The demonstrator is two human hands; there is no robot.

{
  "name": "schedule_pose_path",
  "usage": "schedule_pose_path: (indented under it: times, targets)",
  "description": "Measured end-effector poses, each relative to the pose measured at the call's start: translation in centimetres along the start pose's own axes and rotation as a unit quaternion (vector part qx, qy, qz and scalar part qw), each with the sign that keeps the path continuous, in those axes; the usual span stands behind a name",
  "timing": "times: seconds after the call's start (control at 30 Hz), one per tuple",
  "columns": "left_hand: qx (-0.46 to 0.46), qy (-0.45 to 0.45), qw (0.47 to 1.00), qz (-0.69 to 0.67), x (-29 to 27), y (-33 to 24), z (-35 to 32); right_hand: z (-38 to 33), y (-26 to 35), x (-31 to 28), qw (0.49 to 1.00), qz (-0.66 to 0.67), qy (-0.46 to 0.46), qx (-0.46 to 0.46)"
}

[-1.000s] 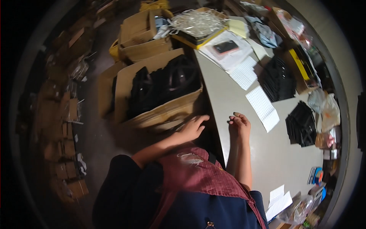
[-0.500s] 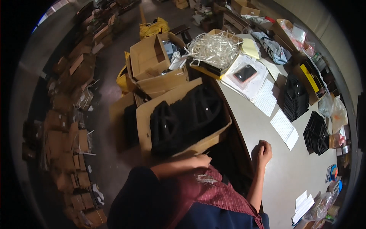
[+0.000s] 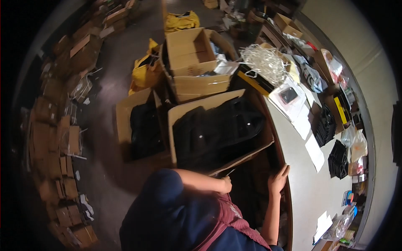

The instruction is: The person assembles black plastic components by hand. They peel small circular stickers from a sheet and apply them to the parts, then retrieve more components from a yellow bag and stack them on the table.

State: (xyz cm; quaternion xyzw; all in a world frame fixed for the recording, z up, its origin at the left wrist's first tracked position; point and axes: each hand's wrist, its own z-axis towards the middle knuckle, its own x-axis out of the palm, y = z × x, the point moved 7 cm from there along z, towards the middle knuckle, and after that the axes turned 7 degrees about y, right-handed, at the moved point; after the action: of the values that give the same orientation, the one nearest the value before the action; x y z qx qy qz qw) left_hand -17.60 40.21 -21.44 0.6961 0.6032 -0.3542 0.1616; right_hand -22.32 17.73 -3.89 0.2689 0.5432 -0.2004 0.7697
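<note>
My left hand [image 3: 226, 184] is closed in front of my apron, below the near edge of a cardboard box. A thin pale strip [image 3: 230, 172] shows just above its fingers; whether they hold it is unclear. Black moulded parts [image 3: 217, 125] fill that open carton [image 3: 182, 109], packed in rows with small shiny spots on them. To the right, my right hand [image 3: 278, 180] rests at the edge of the grey table [image 3: 303, 188], its fingers stretched over the rim with nothing visible in them.
A second carton [image 3: 124, 121] with black parts stands left. Behind are a stacked box [image 3: 194, 81], yellow sacks [image 3: 182, 21] and a box of shredded strips [image 3: 266, 62]. The table bears printed sheets [image 3: 315, 152], stacked black parts [image 3: 338, 159] and plastic bags. Flattened cartons line the far left.
The view has turned, so the boxes appear farther right. My right hand has moved from lying curled on the tabletop to the table's edge. My left hand stays closed near the carton.
</note>
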Motion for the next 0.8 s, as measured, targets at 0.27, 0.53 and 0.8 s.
schedule_pose_path:
  times: [0.27, 0.53, 0.8]
  targets:
    - [-0.021, -0.278, 0.956, -0.095, 18.9, -8.8, -5.6, -25.6, 14.1, 15.6, 0.797, 0.185, 0.562, -0.120]
    - [-0.118, -0.204, 0.849, -0.473, 28.1, -4.7, -28.6, -45.3, 22.7, 19.8, 0.771, 0.155, 0.616, -0.051]
    - [-0.086, -0.218, 0.888, -0.396, 48.7, -5.9, -39.0, -47.9, 33.5, 21.7, 0.746, -0.060, 0.624, -0.223]
